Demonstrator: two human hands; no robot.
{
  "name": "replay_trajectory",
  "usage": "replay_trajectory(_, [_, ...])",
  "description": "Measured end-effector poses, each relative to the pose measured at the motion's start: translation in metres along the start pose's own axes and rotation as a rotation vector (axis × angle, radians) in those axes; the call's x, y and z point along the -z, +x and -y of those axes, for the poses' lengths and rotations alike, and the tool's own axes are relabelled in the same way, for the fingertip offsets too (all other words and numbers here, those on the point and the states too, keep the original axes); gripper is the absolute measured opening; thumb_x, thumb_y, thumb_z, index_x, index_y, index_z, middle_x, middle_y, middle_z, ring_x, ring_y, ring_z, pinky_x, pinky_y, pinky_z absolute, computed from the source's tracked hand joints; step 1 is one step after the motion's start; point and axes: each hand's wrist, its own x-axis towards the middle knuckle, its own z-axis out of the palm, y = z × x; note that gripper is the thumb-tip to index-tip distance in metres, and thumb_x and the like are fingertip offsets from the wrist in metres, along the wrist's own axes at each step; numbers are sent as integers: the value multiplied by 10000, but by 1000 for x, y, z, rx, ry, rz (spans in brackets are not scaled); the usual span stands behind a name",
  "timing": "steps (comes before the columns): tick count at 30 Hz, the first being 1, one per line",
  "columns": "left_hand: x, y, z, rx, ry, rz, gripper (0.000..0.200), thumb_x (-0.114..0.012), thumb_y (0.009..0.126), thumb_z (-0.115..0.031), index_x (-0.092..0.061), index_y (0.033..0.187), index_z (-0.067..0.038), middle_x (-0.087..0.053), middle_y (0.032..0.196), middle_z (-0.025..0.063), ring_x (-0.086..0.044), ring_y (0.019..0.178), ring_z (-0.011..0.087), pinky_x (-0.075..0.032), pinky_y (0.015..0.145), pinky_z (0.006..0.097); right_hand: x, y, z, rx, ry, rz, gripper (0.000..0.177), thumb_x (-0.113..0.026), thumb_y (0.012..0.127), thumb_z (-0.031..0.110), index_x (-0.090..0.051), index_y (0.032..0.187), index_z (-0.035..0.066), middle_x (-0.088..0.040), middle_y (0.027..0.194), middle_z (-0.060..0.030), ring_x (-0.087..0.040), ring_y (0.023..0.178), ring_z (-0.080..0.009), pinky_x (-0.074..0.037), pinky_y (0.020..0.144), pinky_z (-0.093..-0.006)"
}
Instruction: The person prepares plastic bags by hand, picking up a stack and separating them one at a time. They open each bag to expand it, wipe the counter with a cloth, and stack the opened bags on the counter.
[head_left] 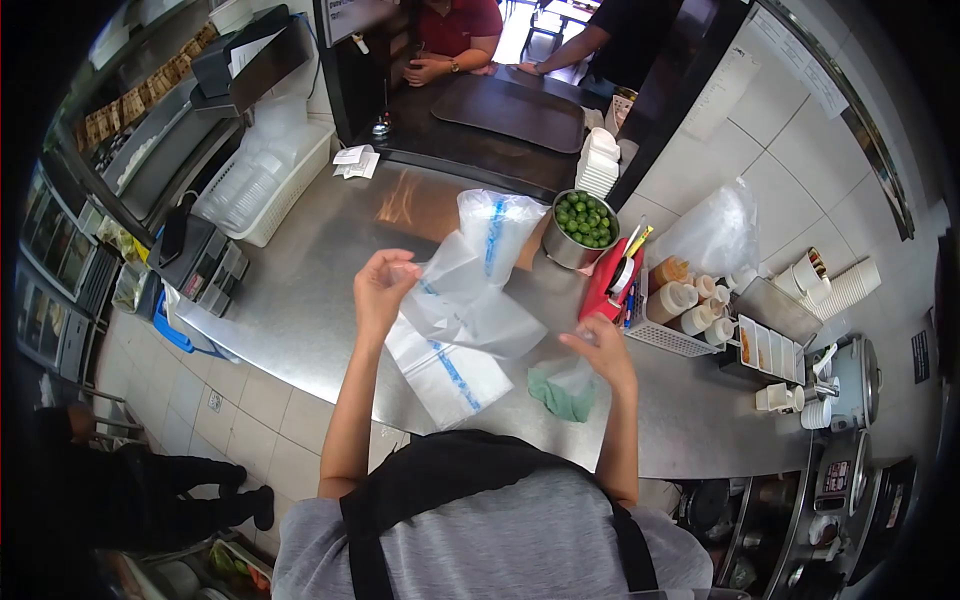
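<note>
My left hand (388, 285) is closed in a pinch on the edge of a thin clear plastic bag (470, 315), which spreads out over the steel counter (285, 315). Under it lies a flat stack of white plastic bags (455, 385) with a blue printed stripe. Behind stands a filled or bunched clear bag (500, 225) with a blue stripe. My right hand (600, 348) is raised with bent fingers over a green cloth (562, 392); whether it holds any thin plastic is unclear.
A metal pot of green limes (582, 222), a red tape dispenser (608, 280) and a basket of sauce bottles (680, 330) stand to the right. At left is a basket of plastic lids (265, 190). People stand beyond a dark tray (510, 112); another person is at far left.
</note>
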Motion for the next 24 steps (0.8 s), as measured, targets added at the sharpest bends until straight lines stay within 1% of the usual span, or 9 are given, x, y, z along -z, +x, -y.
replay_trajectory(3, [-37,-10,-21,-125,91,172,186,-641,738,14,-591,913,-26,-626,689,22,-557,624,49,-423,581,181,-3,10,85,331,509,-229,270,-681,711,50,-598,966,16,-612,934,-22,-546,779,-99,-430,621,-236])
replay_trajectory(8, [-69,-22,-53,-453,252,231,123,-644,770,-54,-576,870,-34,-554,572,8,-455,473,30,-337,437,172,-12,34,125,316,774,-43,284,-658,743,51,-564,1008,10,-575,838,3,-513,794,-70,-419,636,-185])
replay_trajectory(11, [-61,-19,-60,-222,286,296,142,-664,756,-65,-551,836,-31,-495,538,-17,-419,466,40,-319,448,175,-9,46,112,376,678,11,224,-618,791,93,-559,991,10,-575,765,-3,-519,760,-71,-413,613,-190])
replay_trajectory(14, [-48,-7,-36,-192,251,546,165,-657,772,-140,-545,830,-33,-401,477,-23,-397,425,86,-324,436,211,6,43,115,139,1083,56,144,-568,837,151,-580,864,9,-565,685,-13,-518,718,-68,-406,616,-212])
replay_trajectory(16, [-51,7,-25,-398,-113,528,165,-594,823,-194,-549,794,-38,-382,475,-36,-405,436,77,-323,433,217,9,42,106,241,924,429,182,-528,861,164,-585,778,13,-566,671,-24,-522,685,-75,-402,615,-223])
replay_trajectory(19, [-45,-5,-20,229,-795,518,324,-443,902,-318,-563,781,-43,-449,540,-11,-435,440,77,-363,434,210,10,40,101,351,771,718,258,-528,867,208,-597,718,9,-569,658,-42,-544,662,-99,-409,608,-238])
replay_trajectory(20, [-33,-3,-1,404,-978,647,345,-430,904,-336,-563,794,-38,-462,550,-5,-447,441,80,-377,438,211,11,40,100,383,735,769,277,-538,865,226,-601,709,6,-571,654,-48,-555,659,-110,-413,605,-242])
replay_trajectory(22, [-35,-2,-4,738,-1378,936,331,-462,893,-324,-562,813,-19,-504,560,14,-475,422,100,-405,430,223,9,42,93,462,1193,581,322,-545,855,271,-606,699,-5,-582,677,-54,-552,663,-113,-410,620,-233])
replay_trajectory(24, [-43,-1,-13,528,-877,1161,302,-484,887,-295,-562,796,-18,-503,535,6,-478,415,101,-396,418,229,2,42,79,360,1423,415,386,-572,825,349,-611,753,-29,-593,700,-54,-546,668,-111,-412,636,-227])
